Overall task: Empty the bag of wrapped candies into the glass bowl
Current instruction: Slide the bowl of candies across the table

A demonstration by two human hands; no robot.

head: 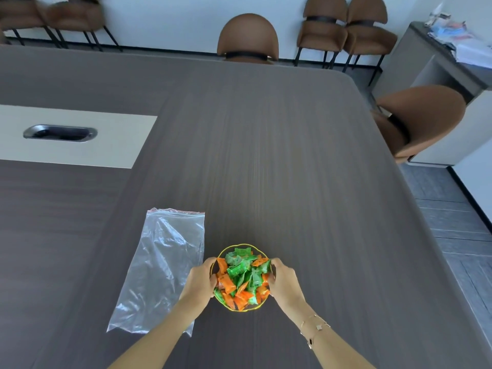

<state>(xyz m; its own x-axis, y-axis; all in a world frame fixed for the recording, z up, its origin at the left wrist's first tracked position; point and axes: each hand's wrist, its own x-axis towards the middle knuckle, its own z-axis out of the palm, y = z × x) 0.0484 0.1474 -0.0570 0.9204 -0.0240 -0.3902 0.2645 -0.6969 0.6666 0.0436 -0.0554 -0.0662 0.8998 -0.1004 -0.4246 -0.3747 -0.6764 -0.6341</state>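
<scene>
I am seeing both hands cupping the glass bowl (241,278) near the table's close edge. The left hand (201,278) is wrapping its curled fingers against the bowl's left wall; the right hand (282,278) is doing likewise on the right wall, thumb lying at the rim. Green and orange wrapped candies (241,275) are heaping inside the bowl. The clear bag (159,270) is lying flat and empty just left of the bowl, the left forearm crossing over its near corner. The dark table (279,161) is stretching away bare ahead. A cable port (60,132) is sitting well apart, far left. Brown chairs (247,38) are standing beyond the far edge. A bracelet (314,328) is circling the right wrist.
</scene>
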